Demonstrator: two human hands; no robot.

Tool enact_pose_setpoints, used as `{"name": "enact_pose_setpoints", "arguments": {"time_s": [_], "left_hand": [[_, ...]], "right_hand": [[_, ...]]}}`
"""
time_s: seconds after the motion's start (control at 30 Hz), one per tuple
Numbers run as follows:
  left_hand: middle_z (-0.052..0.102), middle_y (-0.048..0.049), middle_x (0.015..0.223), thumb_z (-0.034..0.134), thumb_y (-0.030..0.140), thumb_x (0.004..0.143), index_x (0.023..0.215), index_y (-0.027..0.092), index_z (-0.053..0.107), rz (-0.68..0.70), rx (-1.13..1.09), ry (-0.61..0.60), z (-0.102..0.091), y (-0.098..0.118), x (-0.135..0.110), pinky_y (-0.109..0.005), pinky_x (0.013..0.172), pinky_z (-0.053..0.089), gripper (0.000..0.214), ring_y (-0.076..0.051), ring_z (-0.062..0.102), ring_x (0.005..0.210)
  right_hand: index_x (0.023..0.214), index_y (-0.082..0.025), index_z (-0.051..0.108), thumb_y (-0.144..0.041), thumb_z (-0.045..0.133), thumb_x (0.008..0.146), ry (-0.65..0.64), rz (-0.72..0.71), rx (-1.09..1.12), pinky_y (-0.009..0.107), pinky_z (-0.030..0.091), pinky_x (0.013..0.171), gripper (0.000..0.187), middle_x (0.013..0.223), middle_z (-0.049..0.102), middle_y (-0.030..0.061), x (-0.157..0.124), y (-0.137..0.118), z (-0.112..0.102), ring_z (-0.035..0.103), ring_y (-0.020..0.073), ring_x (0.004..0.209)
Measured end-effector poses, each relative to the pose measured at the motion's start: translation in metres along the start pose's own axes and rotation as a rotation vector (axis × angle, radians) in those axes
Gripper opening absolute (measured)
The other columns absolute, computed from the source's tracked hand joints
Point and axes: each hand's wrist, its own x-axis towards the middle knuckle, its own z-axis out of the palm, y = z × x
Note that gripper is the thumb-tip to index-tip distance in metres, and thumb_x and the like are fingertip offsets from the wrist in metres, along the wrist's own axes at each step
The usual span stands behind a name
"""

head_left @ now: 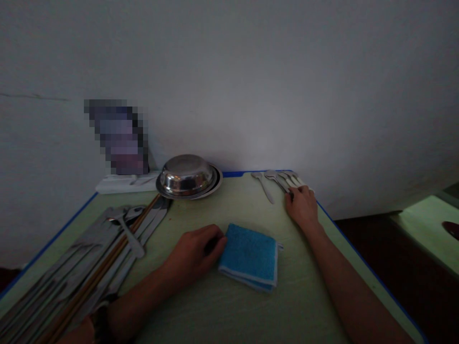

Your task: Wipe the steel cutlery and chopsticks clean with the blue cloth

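Dim light falls on a pale green surface [222, 306] with a blue edge, set against a white wall [251, 71]. Close by on the left lies a big pile of cutlery [89, 258], with long metal handles side by side and some brown sticks among them.

Near the middle sits a folded blue cloth [251, 255]. The left hand [193, 255] rests just beside it. It is curled up, with its fingers touching the cloth's left edge. I cannot tell if it is pinching the cloth or only touching it.

Farther back on the right, the right hand [303, 205] lies palm down. Its fingertips rest on the handles of a few spoons [274, 179], not wrapped around them. The spoons lie in a row near the far right corner.

At the back, near the wall, shiny steel bowls [186, 174] sit upside down in a stack. A flat white tray [118, 184] lies just left of them.
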Motion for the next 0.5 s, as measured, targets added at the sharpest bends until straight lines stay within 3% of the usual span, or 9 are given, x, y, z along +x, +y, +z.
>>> {"name": "enact_pose_setpoints", "arguments": {"time_s": [0.3,0.5], "left_hand": [[0.055,0.0003,0.066,0.038,0.031,0.088,0.073,0.017,0.052,0.005,-0.008,0.005,0.0,0.0002,0.0004,-0.023,0.054,0.038,0.025,-0.012,0.051,0.058],[0.055,0.0002,0.067,0.038,0.031,0.088,0.074,0.017,0.052,0.002,0.008,-0.007,0.0009,0.0,0.0003,-0.023,0.056,0.038,0.024,-0.012,0.051,0.059]], "right_hand": [[0.1,-0.013,0.066,-0.034,0.04,0.084,-0.017,0.022,-0.051,0.036,0.039,0.078,0.036,0.095,0.059,0.0154,0.0036,0.0017,-0.0027,0.051,0.0282,0.092],[0.101,-0.013,0.064,-0.031,0.037,0.087,-0.041,0.039,-0.018,0.03,0.04,0.077,0.036,0.097,0.056,0.0127,0.0049,0.0017,0.0012,0.055,0.0215,0.085]]}}
